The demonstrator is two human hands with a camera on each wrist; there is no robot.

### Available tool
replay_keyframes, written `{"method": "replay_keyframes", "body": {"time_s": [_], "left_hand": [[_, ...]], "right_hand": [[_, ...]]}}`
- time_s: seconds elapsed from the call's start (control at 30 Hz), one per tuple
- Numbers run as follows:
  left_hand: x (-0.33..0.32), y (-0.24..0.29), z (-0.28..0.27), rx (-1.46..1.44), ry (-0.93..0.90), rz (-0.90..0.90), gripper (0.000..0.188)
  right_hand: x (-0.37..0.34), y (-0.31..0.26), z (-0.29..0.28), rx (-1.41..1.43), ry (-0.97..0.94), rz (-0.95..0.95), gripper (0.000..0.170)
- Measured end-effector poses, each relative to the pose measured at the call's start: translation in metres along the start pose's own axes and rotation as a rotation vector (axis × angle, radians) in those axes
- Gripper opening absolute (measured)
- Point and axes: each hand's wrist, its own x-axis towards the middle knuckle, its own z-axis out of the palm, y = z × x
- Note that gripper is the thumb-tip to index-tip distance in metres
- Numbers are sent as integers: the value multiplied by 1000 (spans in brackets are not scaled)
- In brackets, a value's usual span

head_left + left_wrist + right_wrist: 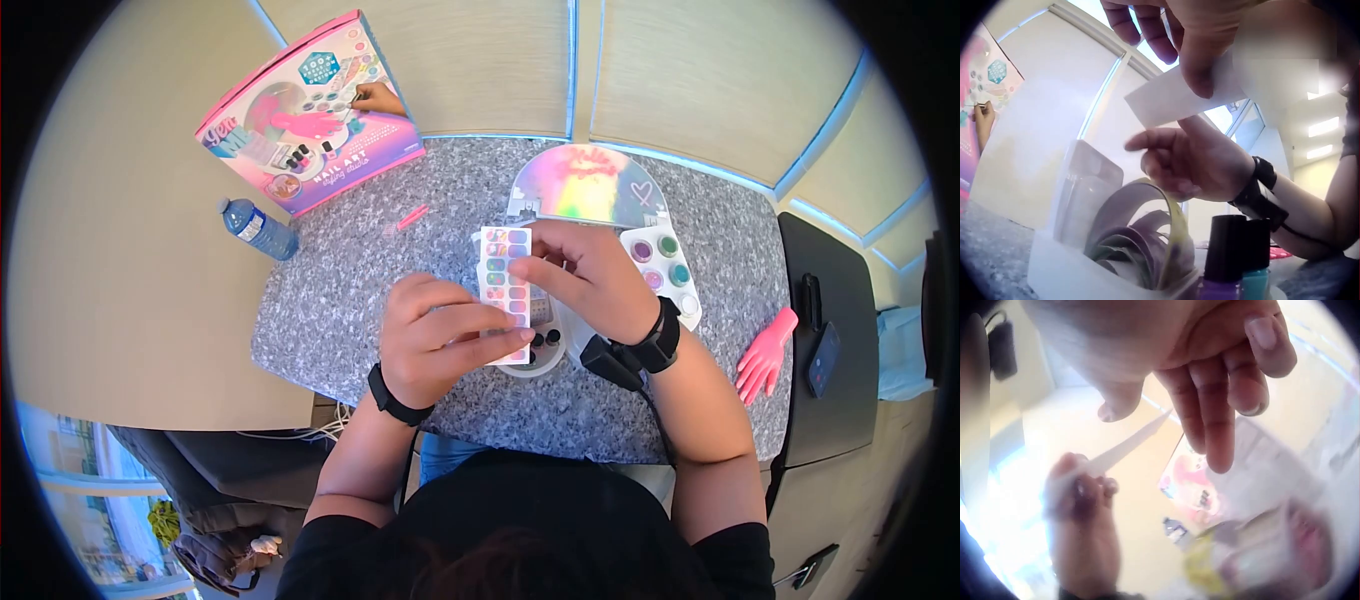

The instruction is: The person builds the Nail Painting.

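Observation:
My left hand (430, 325) holds a narrow white sheet of nail stickers (496, 270) upright over the table, thumb on one side and fingers on the other. Rows of pink, purple and green nail shapes cover its front in the head view; the left wrist view shows its plain white back. At the upper part of the sheet is my right hand (590, 270), its thumb tip overlapping the sheet's edge. In the right wrist view its fingers (1216, 419) hang loosely apart. Below stands a round white base with small nail polish bottles (545, 340), partly hidden by the hands.
A white tray (630, 236) of coloured pots lies right of the base, before a shiny half-round panel (585, 185). A pink model hand (767, 352) lies far right. At left are a water bottle (262, 230), a nail art box (315, 120) and a pink stick (412, 216).

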Motion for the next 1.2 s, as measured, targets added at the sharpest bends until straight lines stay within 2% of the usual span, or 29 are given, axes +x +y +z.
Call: {"method": "replay_keyframes", "body": {"time_s": [0.07,0.1,0.17,0.2,0.23,0.27,0.3,0.33,0.4,0.47,0.5,0.6,0.63,0.7,0.73,0.8,0.83,0.9,1.03,1.13,1.2], "left_hand": [[-1,-2,0,-12,-53,11,27],[-2,-3,-1,-13,-52,10,27],[-5,-10,-1,81,-59,-184,31],[-6,-17,-2,77,-58,-187,31],[-5,-29,-3,138,-41,-296,33],[-5,-43,-5,201,-24,-404,36],[-7,-58,-6,201,-23,-406,36],[-10,-76,-8,232,-78,-464,36],[-21,-107,-8,269,-133,-524,37],[-35,-133,-4,303,-324,-683,40],[-43,-146,0,306,-323,-684,40],[-58,-171,10,339,-487,-829,48],[-54,-172,10,340,-486,-830,48],[-47,-172,11,403,-617,-930,39],[-51,-178,13,402,-617,-931,39],[-64,-191,17,384,-582,-892,31],[-65,-192,18,385,-582,-892,31],[-66,-195,18,226,-521,-1003,23],[-74,-206,20,156,-558,-1034,16],[-82,-210,20,98,-564,-992,12],[-92,-211,22,169,-484,-848,13]], "right_hand": [[0,-2,4,175,50,99,24],[1,-2,4,174,50,100,24],[2,1,4,268,221,59,17],[2,3,6,196,317,-1,16],[2,0,4,194,316,2,16],[0,-4,0,45,298,-11,15],[0,-7,-2,-104,276,-25,14],[0,-6,0,-104,272,-26,14],[2,-1,4,-335,227,-148,11],[2,8,8,-351,200,-181,9],[2,13,10,-372,176,-210,7],[1,21,15,-388,146,-178,10],[0,23,16,-389,145,-179,10],[-1,28,19,-383,130,-157,10],[0,31,20,-383,129,-157,10],[3,36,21,-342,172,-285,12],[2,34,20,-342,172,-286,12],[1,25,18,-368,125,-210,17],[1,19,16,-374,150,-242,22],[1,17,14,-383,136,-237,28],[1,15,13,-389,142,-264,29]]}}
